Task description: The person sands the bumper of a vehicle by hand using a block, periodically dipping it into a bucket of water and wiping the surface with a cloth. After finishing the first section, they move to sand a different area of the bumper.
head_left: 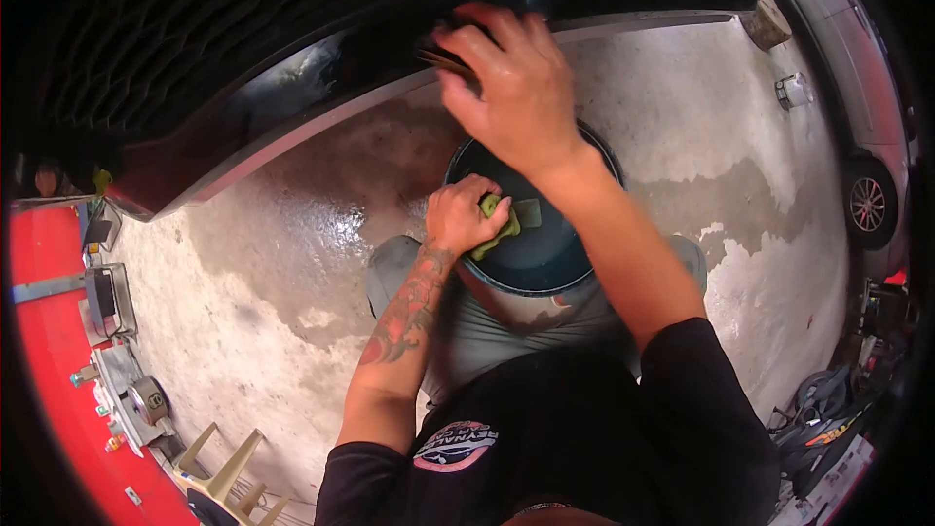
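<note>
My left hand (pixel 462 216) is closed around a wet, crumpled yellow-green cloth (pixel 496 229) at the left rim of a dark bucket (pixel 531 284). Cloudy water (pixel 545 248) fills the bucket, and a small greenish rectangular piece (pixel 527 213) shows in it beside the cloth. Farther forward, my right hand (pixel 516 83), slightly blurred, pinches a thin dark sheet with a brownish edge (pixel 448 62) against or close to a glossy black car bumper (pixel 380 34). The fingers hide most of that sheet. The bucket stands between my knees.
Wet patches (pixel 292 224) darken the concrete floor. A grey car (pixel 847 68) stands at right, near a small tin (pixel 794 91). Along the left lie a beige plastic stool (pixel 234 463) and a bench with tools (pixel 122 375). Assorted gear (pixel 828 399) is piled at lower right.
</note>
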The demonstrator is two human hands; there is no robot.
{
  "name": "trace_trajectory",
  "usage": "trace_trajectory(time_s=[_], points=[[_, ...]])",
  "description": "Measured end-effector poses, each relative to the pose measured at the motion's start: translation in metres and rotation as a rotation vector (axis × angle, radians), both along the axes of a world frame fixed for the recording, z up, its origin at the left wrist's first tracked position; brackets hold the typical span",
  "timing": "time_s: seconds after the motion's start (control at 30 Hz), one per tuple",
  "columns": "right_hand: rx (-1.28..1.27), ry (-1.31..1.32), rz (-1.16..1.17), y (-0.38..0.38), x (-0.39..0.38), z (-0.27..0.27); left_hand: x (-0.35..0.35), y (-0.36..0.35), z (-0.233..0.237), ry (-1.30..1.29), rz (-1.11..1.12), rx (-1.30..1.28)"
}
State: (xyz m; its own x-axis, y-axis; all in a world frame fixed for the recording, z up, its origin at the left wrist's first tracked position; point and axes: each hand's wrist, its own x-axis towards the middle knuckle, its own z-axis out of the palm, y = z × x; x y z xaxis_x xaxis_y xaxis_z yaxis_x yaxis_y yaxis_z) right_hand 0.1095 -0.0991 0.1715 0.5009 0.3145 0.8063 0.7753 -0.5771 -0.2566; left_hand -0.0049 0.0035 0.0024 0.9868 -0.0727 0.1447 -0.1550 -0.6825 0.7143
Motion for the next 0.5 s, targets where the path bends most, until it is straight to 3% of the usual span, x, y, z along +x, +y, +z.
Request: trace_trajectory(time_s=[0.1, 0.17, 0.27, 0.37, 0.5], points=[[0.07, 0.005, 0.038, 0.047, -0.012, 0.004, -0.001, 0.004, -0.019, 0.016, -0.003, 0.095], [0.078, -0.005, 0.067, 0.068, -0.015, 0.005, -0.004, 0.005, -0.001, 0.336, -0.039, 0.068], [0.115, 0.077, 0.01, 0.051, -0.016, 0.007, -0.002, 0.009, -0.03, 0.023, -0.03, 0.124], [0.165, 0.118, -0.105, 0.037, -0.013, 0.004, 0.001, 0.003, 0.003, 0.103, -0.007, -0.004], [0.207, 0.15, -0.067, 0.071, -0.028, 0.008, -0.001, 0.008, -0.026, 0.009, -0.019, 0.096]])
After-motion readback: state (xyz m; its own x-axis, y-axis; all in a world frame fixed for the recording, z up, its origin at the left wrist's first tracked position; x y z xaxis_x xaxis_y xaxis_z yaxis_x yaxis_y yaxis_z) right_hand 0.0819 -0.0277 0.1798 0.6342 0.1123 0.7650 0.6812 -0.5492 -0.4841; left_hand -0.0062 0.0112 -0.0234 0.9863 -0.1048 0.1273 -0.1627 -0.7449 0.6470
